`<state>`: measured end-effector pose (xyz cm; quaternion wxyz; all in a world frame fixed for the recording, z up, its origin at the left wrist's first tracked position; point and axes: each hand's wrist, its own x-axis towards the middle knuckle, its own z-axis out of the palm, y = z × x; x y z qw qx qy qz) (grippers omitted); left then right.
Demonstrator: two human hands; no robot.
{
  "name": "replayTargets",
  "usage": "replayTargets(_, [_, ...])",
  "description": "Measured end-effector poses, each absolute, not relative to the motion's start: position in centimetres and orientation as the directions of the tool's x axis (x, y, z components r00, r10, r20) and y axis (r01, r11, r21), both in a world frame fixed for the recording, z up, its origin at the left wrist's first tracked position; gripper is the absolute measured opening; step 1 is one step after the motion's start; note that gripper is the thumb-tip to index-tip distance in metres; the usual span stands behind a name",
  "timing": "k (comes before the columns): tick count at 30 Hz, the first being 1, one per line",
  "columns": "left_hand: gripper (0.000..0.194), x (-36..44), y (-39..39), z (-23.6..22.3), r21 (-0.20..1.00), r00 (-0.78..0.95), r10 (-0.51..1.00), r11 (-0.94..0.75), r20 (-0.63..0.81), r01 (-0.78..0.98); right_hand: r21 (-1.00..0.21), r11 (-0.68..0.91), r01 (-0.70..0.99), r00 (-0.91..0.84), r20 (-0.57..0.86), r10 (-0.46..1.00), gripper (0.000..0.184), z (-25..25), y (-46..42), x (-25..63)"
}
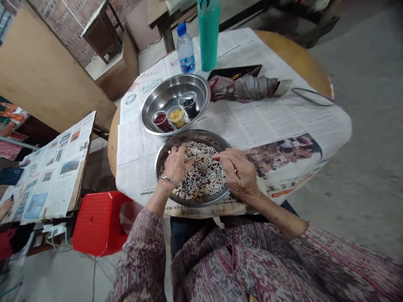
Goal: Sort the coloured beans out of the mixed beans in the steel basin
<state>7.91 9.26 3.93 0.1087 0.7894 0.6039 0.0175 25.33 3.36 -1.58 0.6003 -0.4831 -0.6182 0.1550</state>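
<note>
A steel basin (228, 193) in front of me holds a spread of mixed grains (201, 167): white, black, yellow and dark red. My left hand (176, 164) reaches over its left side, thumb apart from the fingers, fingertips down at the grains. At the right rim is my right hand (238, 171), thumb and fingers drawn together; whatever lies between them is too small to see. Just behind, a second steel basin (151, 100) carries three clear cups: one of red beans (161, 120), one of yellow beans (176, 117) and one of black beans (189, 103).
Newspaper (226, 121) covers the round table. Toward its back stand a water bottle (185, 50) and a green bottle (209, 37), with a folded umbrella (248, 88) beside them. A red stool (97, 222) is at the left, near another newspaper-covered table (59, 167) where a person's hand (6, 207) shows.
</note>
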Motion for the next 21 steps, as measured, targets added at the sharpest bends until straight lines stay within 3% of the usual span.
replayTargets(2, [0.023,8.6,9.2,3.7,0.288,0.335,0.935,-0.291,-0.117,0.912,-0.772,0.488,0.407,0.189,0.594,0.782,0.03,-1.5,3.4,25.3])
replayTargets(5, [0.019,9.7,8.1,3.9,0.386,0.434,0.891,-0.358,-0.131,0.85,-0.771,0.489,0.407,0.196,0.597,0.778,0.03,-1.6,3.4,25.3])
replayTargets(10, [0.017,10.4,4.5,4.0,0.441,0.615,0.777,-0.509,-0.133,0.739,-0.768,0.494,0.407,0.198,0.602,0.773,0.029,-1.8,3.3,25.3])
replayTargets(15, [0.025,10.9,4.0,3.6,0.245,0.715,0.691,-0.679,-0.106,0.693,-0.763,0.504,0.405,0.193,0.61,0.769,0.028,-1.8,3.3,25.3])
replayTargets(21, [0.026,9.2,6.8,4.3,0.013,0.446,0.894,-0.446,-0.038,0.895,-0.753,0.513,0.413,0.193,0.622,0.759,0.028,-1.8,3.4,25.3])
